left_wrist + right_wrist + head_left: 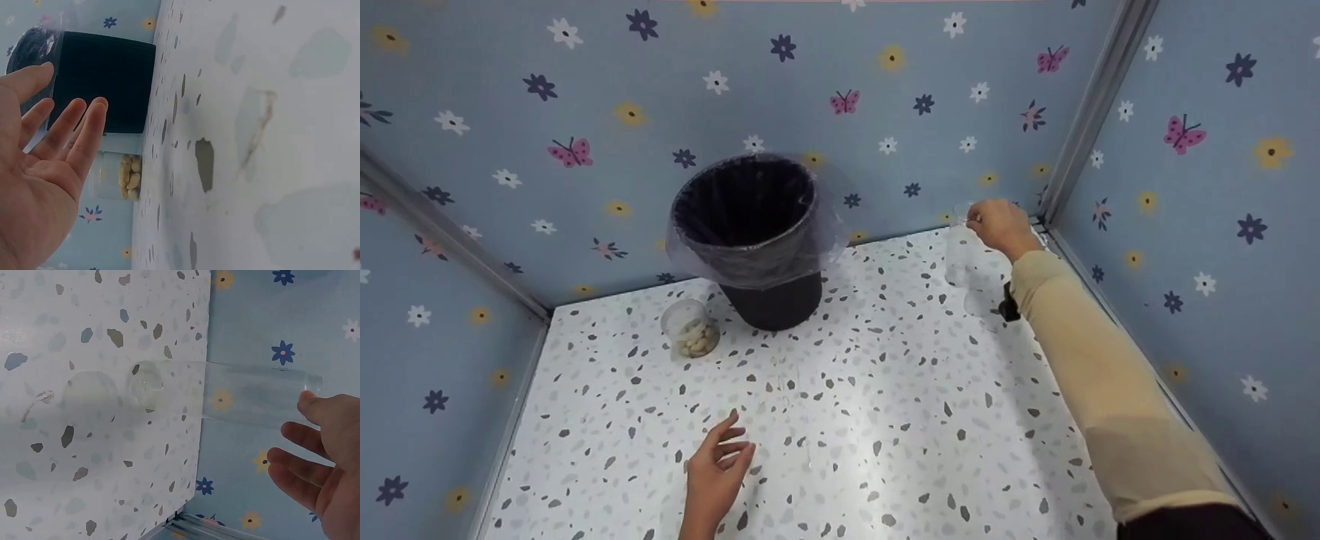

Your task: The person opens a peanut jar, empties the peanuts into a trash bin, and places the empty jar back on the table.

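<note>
At the right, my right hand (1003, 226) pinches the upper rim of a tall clear cylinder (960, 259). In the right wrist view the thumb of the hand (332, 444) lies at the rim of the cylinder (247, 394), and the other fingers curl loosely below it. Whether its base touches the table cannot be told. My left hand (716, 474) hovers low over the table, its fingers loosely bent, holding nothing; the left wrist view shows the hand (48, 152) palm up. Beyond it stands a clear jar (695, 337) with pale nut-like pieces, beside a black bin (780, 300).
A thin translucent bag (769, 262) lines the bin and hangs over its rim. The speckled white table (855, 405) meets a flowered blue panel (840, 67) behind, with more panels at both sides. Metal strips (1084, 127) run along the corners.
</note>
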`<action>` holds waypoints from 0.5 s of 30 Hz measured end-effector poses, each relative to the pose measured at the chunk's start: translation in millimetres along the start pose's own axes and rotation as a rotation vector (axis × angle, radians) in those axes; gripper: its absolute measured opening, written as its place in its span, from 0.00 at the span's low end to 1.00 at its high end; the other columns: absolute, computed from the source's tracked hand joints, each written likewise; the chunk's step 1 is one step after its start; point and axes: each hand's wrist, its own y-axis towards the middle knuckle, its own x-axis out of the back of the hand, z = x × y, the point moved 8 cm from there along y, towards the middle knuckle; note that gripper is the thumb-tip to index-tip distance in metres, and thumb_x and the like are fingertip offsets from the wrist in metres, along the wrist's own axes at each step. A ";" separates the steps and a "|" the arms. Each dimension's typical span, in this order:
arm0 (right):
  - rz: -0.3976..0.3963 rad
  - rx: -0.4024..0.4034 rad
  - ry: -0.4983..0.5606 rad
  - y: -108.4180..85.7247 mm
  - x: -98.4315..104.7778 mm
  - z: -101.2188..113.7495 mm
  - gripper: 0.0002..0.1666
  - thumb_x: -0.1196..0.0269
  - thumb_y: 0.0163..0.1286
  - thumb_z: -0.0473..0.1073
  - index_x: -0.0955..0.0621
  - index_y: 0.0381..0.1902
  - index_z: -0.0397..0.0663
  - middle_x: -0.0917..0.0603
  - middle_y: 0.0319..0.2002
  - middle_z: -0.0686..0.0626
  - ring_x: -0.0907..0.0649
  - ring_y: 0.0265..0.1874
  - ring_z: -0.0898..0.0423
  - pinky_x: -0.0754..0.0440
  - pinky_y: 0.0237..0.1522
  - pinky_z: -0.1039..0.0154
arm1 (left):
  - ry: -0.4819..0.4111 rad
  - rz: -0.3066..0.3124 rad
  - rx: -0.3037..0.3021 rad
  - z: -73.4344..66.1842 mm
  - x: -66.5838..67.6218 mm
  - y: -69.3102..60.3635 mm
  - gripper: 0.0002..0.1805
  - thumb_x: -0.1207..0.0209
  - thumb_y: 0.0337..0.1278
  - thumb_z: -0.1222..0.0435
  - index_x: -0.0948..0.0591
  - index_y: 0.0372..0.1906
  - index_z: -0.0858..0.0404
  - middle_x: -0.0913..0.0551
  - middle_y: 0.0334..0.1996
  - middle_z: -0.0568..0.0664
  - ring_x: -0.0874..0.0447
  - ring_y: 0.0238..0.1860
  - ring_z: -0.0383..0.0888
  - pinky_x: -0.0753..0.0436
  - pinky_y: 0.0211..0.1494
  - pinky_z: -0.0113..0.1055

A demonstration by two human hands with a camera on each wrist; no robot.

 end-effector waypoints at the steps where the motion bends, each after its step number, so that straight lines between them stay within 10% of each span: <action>1: 0.009 -0.008 0.001 -0.2 -1.9 -2.8 0.16 0.44 0.75 0.42 0.19 0.53 0.39 0.18 0.50 0.37 0.19 0.46 0.40 0.23 0.47 0.42 | 0.000 0.001 -0.001 0.7 0.2 -1.1 0.31 0.32 0.52 0.74 0.26 0.64 0.61 0.20 0.48 0.60 0.15 0.42 0.48 0.16 0.42 0.33; 15: 0.152 -0.038 0.036 -4.1 -12.1 -8.2 0.22 0.44 0.74 0.46 0.22 0.59 0.39 0.24 0.59 0.36 0.22 0.51 0.38 0.26 0.52 0.40 | -0.007 0.035 0.040 8.7 -3.7 -5.6 0.28 0.34 0.56 0.73 0.25 0.63 0.65 0.18 0.45 0.58 0.16 0.43 0.48 0.16 0.43 0.34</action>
